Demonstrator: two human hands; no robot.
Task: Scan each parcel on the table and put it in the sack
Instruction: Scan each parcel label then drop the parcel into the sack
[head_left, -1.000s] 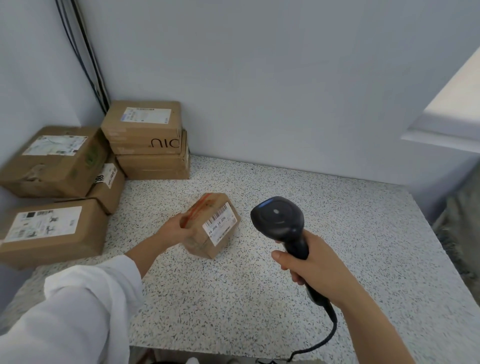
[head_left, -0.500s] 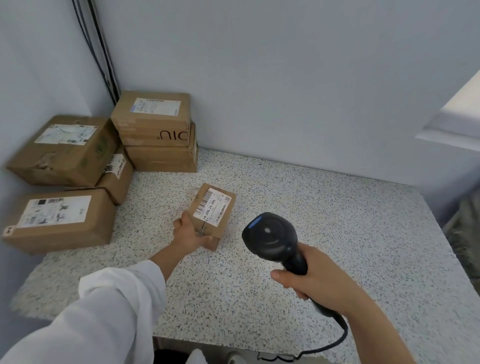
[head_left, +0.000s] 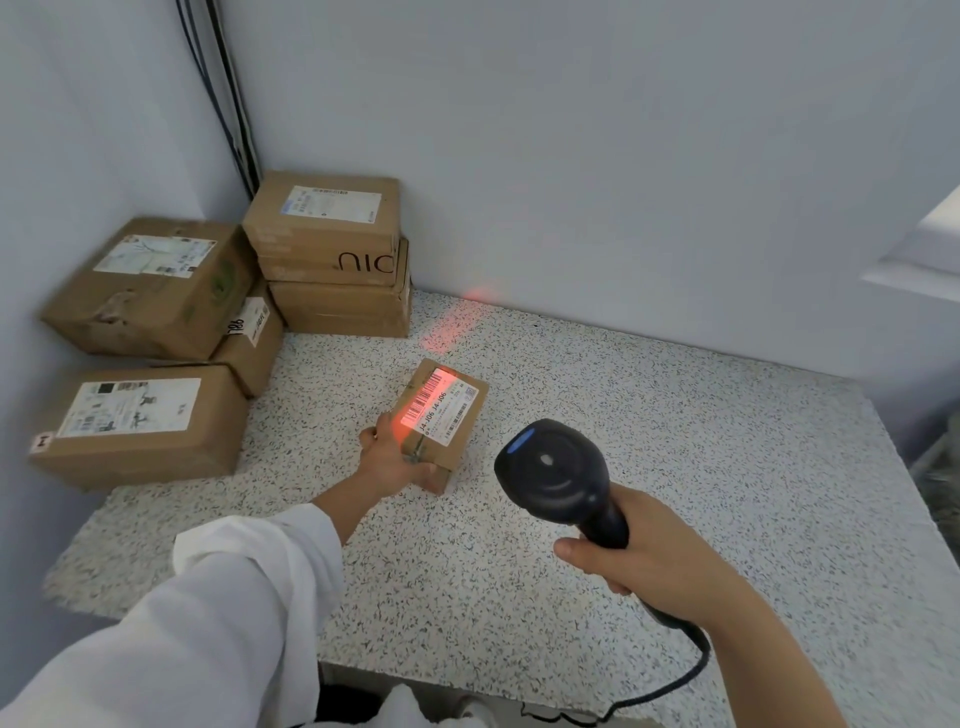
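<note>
Head view looks down on a small cardboard parcel (head_left: 447, 415) lying flat on the speckled table (head_left: 649, 415), label side up. Its white barcode label (head_left: 447, 402) is lit by a red scan beam. The beam also glows on the left hand (head_left: 395, 460) and lands as a faint red patch (head_left: 449, 325) on the tabletop beyond the parcel, toward the wall. The left hand grips the parcel's near-left corner, fingers curled round its near end.

To the right of the parcel and nearer the camera, the right hand (head_left: 641, 558) is wrapped tight around the handle of a black barcode scanner (head_left: 553, 475). The scanner's head points at the parcel without touching it, and a blue light shows on the head. The black cord (head_left: 691, 670) loops off below the wrist. A white sleeve (head_left: 234, 597) covers the left forearm.

More brown boxes crowd the corner to the left of the parcel. A stack of two (head_left: 337, 270) sits behind-left of the parcel against the back wall. A big taped box (head_left: 150, 286) leans on a smaller one (head_left: 252, 343). A labelled box (head_left: 140, 421) lies directly to the parcel's left, well apart. Black cables (head_left: 228, 93) run up the wall corner above the stack.
</note>
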